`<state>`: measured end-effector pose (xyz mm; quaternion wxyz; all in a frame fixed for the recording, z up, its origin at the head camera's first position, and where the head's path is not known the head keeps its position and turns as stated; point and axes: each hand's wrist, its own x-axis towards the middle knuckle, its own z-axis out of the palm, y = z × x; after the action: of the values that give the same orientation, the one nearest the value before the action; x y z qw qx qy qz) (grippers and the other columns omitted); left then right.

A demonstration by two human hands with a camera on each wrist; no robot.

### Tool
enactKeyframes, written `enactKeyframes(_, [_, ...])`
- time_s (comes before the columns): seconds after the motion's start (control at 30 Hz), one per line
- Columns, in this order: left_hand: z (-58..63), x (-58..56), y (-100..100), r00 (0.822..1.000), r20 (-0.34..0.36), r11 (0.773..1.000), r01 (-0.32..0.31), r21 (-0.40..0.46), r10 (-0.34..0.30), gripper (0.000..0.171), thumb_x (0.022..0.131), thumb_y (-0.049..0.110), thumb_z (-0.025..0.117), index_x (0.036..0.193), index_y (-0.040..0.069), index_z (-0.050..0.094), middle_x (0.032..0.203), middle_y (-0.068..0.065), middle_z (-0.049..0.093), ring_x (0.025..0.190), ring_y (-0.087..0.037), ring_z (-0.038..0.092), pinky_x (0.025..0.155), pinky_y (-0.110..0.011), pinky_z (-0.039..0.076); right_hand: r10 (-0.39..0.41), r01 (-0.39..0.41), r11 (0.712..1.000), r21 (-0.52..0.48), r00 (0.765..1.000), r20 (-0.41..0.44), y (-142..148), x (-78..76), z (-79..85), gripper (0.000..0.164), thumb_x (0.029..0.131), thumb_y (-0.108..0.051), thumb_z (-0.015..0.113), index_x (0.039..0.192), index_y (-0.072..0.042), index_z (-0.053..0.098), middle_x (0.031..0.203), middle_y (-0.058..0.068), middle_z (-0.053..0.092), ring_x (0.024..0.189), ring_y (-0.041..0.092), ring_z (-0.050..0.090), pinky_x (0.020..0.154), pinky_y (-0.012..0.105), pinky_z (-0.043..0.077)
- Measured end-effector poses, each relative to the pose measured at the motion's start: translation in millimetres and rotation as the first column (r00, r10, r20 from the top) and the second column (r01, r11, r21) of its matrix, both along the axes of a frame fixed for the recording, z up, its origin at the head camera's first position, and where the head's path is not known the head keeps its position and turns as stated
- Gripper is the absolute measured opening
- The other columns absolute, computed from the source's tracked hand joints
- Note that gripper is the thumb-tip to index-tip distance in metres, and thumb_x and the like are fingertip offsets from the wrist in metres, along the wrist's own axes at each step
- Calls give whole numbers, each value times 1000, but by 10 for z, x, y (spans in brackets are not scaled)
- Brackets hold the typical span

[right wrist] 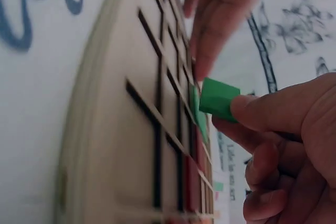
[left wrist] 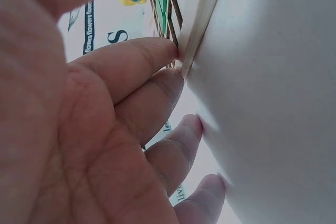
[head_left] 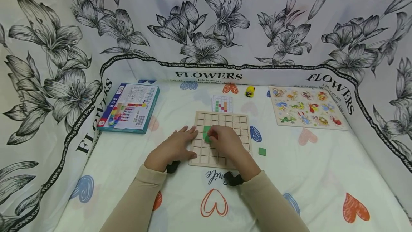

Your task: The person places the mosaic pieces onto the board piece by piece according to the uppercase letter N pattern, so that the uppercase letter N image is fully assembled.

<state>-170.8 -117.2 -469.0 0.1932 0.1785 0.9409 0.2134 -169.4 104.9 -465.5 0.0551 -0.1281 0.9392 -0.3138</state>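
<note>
A wooden grid board [head_left: 205,159] lies flat in front of me. My left hand [head_left: 175,146] rests at its left edge, fingers extended; in the left wrist view the index and middle fingertips touch the board's side. Over the grid, my right hand [head_left: 229,143] pinches a green square tile [right wrist: 218,98] between thumb and index finger, tilted just off the surface. Another green tile [head_left: 207,129] sits in the grid beside it. The right wrist view also shows a red tile [right wrist: 192,182] in the board, which my right hand hides from the head view.
A loose green tile [head_left: 262,151] lies right of the board. Behind it is a card with a coloured grid pattern [head_left: 222,103]. A yellow toy figure [head_left: 249,91] stands farther back. A flat box [head_left: 128,108] lies left, an animal puzzle board [head_left: 305,106] right.
</note>
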Motion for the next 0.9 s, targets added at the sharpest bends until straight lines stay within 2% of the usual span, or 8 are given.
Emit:
enactKeyframes(0.13, [-2, 1, -5, 1000, 0, 1000, 2, 5, -2, 92, 91, 31, 91, 168, 12, 44, 180, -4, 29, 170, -37, 18, 137, -62, 16, 16, -16, 999, 43, 1000, -1, -92, -35, -45, 4, 103, -18, 78, 107, -17, 78, 97, -3, 73, 85, 17, 62, 81, 36, 56])
enactKeyframes(0.5, [0, -6, 2, 1000, 6, 1000, -9, 4, 9, 92, 91, 31, 91, 168, 13, 44, 180, -3, 29, 170, -36, 18, 137, -62, 16, 59, -62, 997, 52, 996, 65, -137, -27, -52, 4, 102, -17, 78, 102, -19, 75, 96, -3, 72, 88, 18, 62, 85, 37, 56])
enactKeyframes(0.9, [0, -6, 3, 1000, 2, 1000, 5, -7, -5, 94, 91, 32, 91, 169, 12, 42, 180, -4, 29, 170, -37, 18, 137, -62, 17, 71, -77, 991, 114, 996, 51, -152, -22, -78, 4, 101, -18, 80, 101, -14, 79, 102, -1, 67, 90, 18, 60, 88, 38, 58])
